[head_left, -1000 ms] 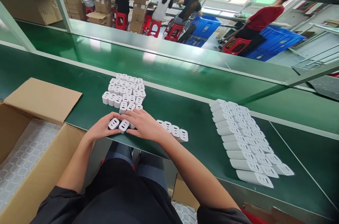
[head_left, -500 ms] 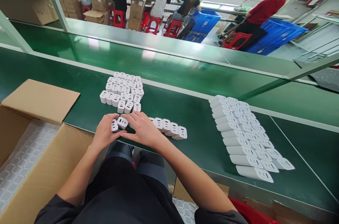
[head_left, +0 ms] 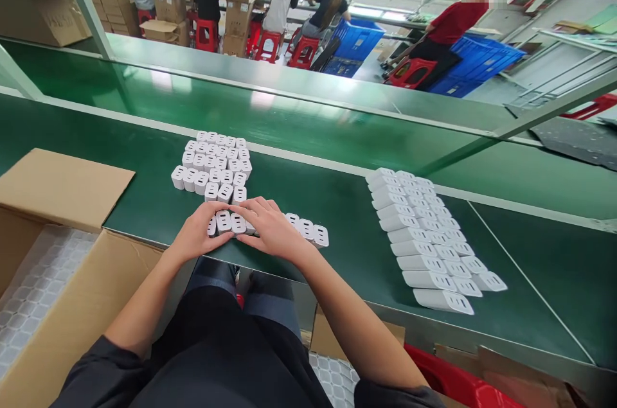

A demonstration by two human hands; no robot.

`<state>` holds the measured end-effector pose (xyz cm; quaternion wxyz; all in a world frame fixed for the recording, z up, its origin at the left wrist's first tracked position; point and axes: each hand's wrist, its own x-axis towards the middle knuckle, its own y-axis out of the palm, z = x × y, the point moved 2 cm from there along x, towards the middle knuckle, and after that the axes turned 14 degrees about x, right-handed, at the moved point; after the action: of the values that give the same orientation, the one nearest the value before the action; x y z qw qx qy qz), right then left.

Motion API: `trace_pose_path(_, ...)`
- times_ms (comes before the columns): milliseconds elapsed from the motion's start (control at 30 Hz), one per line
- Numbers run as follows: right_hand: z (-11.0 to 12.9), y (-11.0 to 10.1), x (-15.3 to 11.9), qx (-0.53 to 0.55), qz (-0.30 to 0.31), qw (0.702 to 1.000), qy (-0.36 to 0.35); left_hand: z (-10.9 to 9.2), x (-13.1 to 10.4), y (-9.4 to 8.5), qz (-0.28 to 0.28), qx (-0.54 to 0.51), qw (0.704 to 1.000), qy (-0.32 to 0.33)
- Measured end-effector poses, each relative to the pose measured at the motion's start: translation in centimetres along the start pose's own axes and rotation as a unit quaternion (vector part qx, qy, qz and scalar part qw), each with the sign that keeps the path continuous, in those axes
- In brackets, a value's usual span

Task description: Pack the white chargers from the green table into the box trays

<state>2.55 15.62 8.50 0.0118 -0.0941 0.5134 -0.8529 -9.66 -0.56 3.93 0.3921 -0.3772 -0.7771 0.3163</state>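
White chargers with slots on their ends stand in a row near the front edge of the green bench. My left hand (head_left: 200, 234) curves round the left end of this row, fingers and thumb on the white chargers (head_left: 223, 221). Over the middle of the row lies my right hand (head_left: 272, 228), its fingers and thumb against the chargers beside my left hand. The row's right end (head_left: 320, 236) sticks out past my right hand. Just behind the hands stands a block of several rows of chargers (head_left: 209, 162). Parts of the row are hidden under my right hand.
A larger slanted group of chargers (head_left: 424, 234) lies on the bench to the right. At the left is an open cardboard box (head_left: 87, 311) with wrapped white pieces inside. A metal frame post (head_left: 85, 3) rises behind. People sit and stand near blue crates (head_left: 359, 42).
The two chargers between my hands, one of them tilted, now stand upright in line with another one. My right hand has shifted slightly right. The whole view has turned a little to the right.
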Motion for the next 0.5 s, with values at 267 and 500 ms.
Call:
trace_pose_path(267, -3.5, 0.6, -2.3, 0.011, -0.021, 1.0, 0.017, -0.3, 3.1, 1.4, 0.083, 0.03, 0.993, 0.075)
trace_pose_path(500, -6.2, -0.3, -4.0, 0.014, -0.035, 0.999, 0.026, -1.5, 5.9, 3.0, 0.144, 0.029, 0.982, 0.123)
